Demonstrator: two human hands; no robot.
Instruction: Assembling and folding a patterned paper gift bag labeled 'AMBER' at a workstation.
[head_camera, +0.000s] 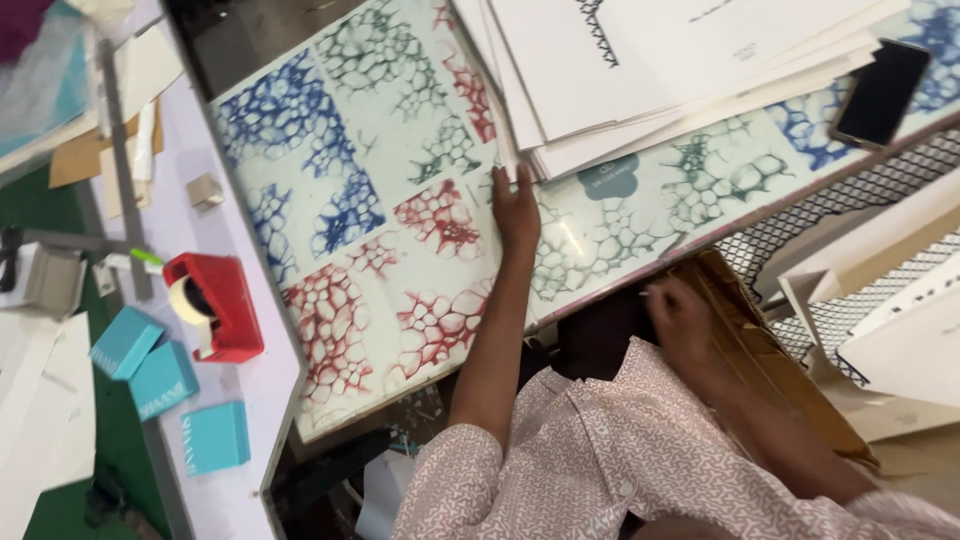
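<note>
Resting flat with fingers spread open, the left hand (516, 208) touches the near edge of a stack of white card sheets (660, 70) on the patterned desk (400, 200). The right hand (680, 318) hangs below the desk's edge over a brown cardboard box (760, 340), blurred; I cannot tell its fingers' state. A black phone (882, 92) lies beside the stack.

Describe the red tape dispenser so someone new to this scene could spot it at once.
Start from the big patterned sheet on the worktable and look just past its left edge. There, on the pale surface, sits the red tape dispenser, loaded with a cream roll. Its neighbours, three small boxes, are all teal; it alone is red.
</note>
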